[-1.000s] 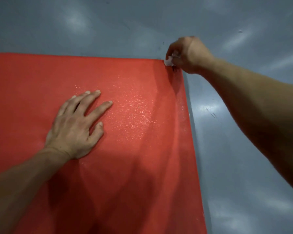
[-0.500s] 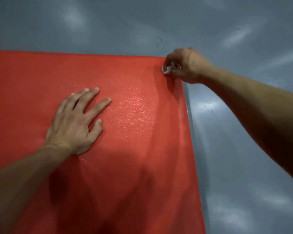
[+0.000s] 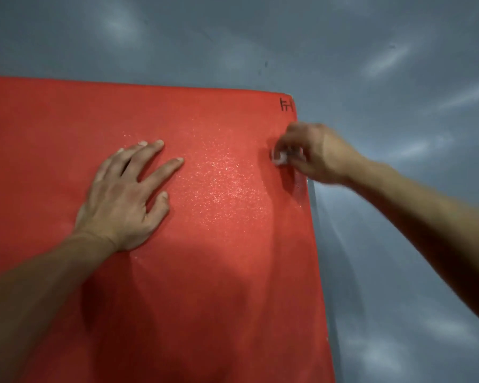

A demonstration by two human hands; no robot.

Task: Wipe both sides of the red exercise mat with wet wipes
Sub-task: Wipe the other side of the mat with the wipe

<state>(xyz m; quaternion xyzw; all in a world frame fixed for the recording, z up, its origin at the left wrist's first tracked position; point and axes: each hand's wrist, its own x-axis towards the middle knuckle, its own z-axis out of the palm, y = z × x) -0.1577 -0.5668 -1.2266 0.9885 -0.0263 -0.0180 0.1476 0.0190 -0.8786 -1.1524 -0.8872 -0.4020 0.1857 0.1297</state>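
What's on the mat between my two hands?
Head view: only bare red mat, glistening, lies between the left hand and the right hand with its wipe.

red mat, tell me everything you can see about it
The red mat lies flat and unrolled on a grey floor, its far edge and right edge in view, meeting at a rounded corner. Its surface looks like fine-grained foam, glinting with wet specks in the middle. A small black mark sits at the far right corner. The left hand presses flat on it, fingers spread. The right hand holds a white wipe against it near the right edge. Shadows darken its near part.
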